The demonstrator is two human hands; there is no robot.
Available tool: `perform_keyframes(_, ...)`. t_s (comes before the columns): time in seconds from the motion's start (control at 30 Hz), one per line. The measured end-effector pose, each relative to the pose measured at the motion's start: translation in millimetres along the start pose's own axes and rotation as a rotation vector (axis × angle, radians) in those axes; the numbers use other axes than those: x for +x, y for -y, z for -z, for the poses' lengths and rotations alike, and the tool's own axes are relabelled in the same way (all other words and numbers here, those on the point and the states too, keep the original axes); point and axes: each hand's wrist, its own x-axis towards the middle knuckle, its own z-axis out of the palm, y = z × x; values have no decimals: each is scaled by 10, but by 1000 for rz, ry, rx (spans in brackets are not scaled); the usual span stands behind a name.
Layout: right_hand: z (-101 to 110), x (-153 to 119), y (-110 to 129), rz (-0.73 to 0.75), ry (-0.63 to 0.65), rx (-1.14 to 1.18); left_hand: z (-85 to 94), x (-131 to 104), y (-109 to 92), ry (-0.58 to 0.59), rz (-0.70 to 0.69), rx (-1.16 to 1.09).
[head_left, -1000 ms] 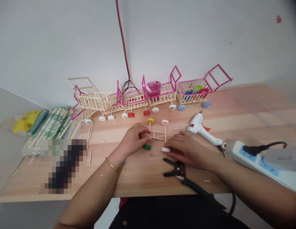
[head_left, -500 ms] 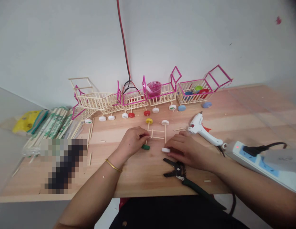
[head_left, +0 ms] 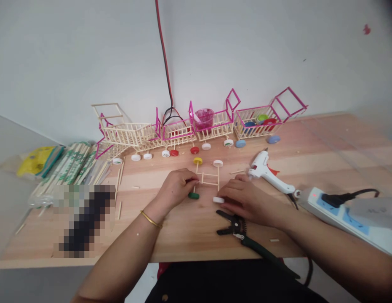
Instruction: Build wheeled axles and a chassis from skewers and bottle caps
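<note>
A small chassis of thin wooden sticks (head_left: pixel 210 183) lies on the table, with bottle caps for wheels. Its left axle carries a yellow cap (head_left: pixel 198 161) and a green cap (head_left: pixel 193 196). On the right axle are a far white cap (head_left: pixel 217 163) and a near white cap (head_left: pixel 218 200). My left hand (head_left: pixel 180 185) is closed in a pinch on the chassis at its left axle; the fingertips hide the joint. Bent around the near white cap, the fingers of my right hand (head_left: pixel 243 198) hold that wheel from the right.
Several stick carts (head_left: pixel 180 131) with cap wheels line the wall, one bearing a purple cup (head_left: pixel 204 120). A white glue gun (head_left: pixel 262 166) and power strip (head_left: pixel 347 219) are right. Cutting pliers (head_left: pixel 236 225) lie near the front edge; bagged sticks (head_left: pixel 69 166) lie left.
</note>
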Motion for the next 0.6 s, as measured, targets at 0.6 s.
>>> perform_keyframes(0.6,-46,7,-23,-12,2,14,-8,-24,-27,21,32,31)
